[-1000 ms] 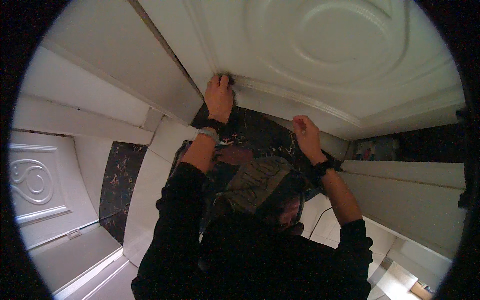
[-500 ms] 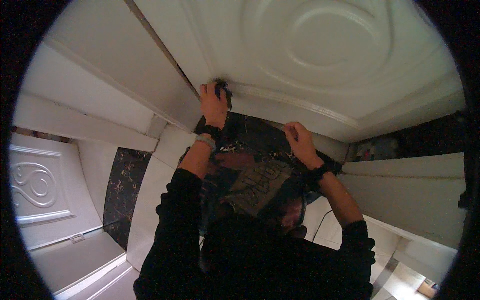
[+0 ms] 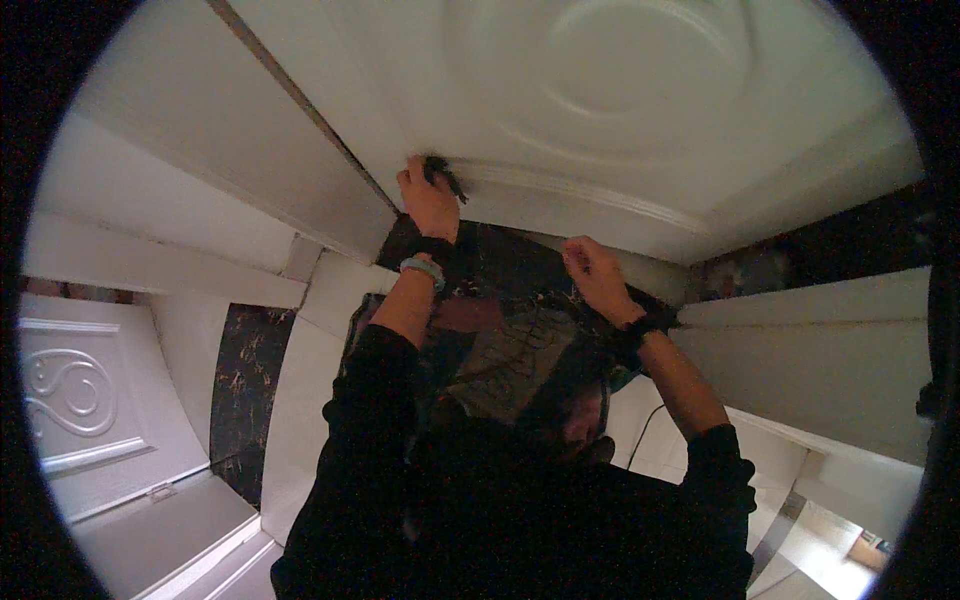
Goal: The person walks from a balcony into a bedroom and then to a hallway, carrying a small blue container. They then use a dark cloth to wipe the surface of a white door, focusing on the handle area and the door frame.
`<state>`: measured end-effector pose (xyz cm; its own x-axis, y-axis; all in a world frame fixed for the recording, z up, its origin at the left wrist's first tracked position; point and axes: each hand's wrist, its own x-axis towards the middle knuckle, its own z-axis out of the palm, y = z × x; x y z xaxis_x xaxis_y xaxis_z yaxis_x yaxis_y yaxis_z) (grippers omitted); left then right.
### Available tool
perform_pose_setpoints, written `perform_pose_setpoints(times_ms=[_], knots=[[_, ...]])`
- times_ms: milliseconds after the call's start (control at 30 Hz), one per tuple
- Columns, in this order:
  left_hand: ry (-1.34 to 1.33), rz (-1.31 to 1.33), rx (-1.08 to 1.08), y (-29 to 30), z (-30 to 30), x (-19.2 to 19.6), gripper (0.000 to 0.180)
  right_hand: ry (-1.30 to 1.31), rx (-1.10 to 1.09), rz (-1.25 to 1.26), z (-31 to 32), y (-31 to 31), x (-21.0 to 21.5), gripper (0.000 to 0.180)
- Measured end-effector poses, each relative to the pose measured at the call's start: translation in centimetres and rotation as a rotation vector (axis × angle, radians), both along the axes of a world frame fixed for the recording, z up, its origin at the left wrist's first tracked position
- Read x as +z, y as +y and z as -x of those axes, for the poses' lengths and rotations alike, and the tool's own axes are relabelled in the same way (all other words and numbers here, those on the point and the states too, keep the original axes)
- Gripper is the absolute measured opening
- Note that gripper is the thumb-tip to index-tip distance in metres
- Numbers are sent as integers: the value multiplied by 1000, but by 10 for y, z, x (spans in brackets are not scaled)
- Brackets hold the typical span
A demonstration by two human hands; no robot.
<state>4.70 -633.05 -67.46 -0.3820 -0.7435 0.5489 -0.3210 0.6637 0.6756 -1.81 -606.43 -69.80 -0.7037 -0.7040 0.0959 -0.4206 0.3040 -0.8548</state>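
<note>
My left hand [image 3: 431, 204] is closed around a small dark wad, possibly a cloth [image 3: 442, 175], and presses it against the lower left corner of a white door [image 3: 590, 130]. What the wad is made of is too dark to tell. My right hand [image 3: 597, 277] hovers just in front of the door's bottom edge with its fingers curled in; no object shows in it. Both wrists wear dark bands, and the left one also has a pale bracelet.
Below my hands lies a dark marble-patterned threshold [image 3: 510, 258], then a patterned mat [image 3: 510, 350] under me. White frames rise on both sides. Another white panelled door [image 3: 85, 385] stands at the far left, beside a second dark marble strip [image 3: 250, 385]. A thin cable [image 3: 643, 435] runs over the tiles at right.
The view has shifted slightly. My left hand stays at the door's lower corner with the dark wad, its grip turned a little. My right hand remains curled near the bottom edge.
</note>
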Motion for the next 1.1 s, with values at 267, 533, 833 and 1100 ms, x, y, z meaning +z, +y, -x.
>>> perform_pose_setpoints(times_ms=[267, 533, 833, 1100], knots=[[-7, 29, -462, 60, 28, -24, 33, 34, 20, -21, 1, -6, -11, 18], [230, -144, 156, -26, 4, -50, 32, -65, -103, -17, 18, 8, -15, 17], [161, 195, -369, 62, 16, 42, 33, -25, -63, 68, 22, -7, -11, 14], [57, 684, -199, 17, 36, 104, 39, 72, -47, 116, 23, 9, -12, 12]])
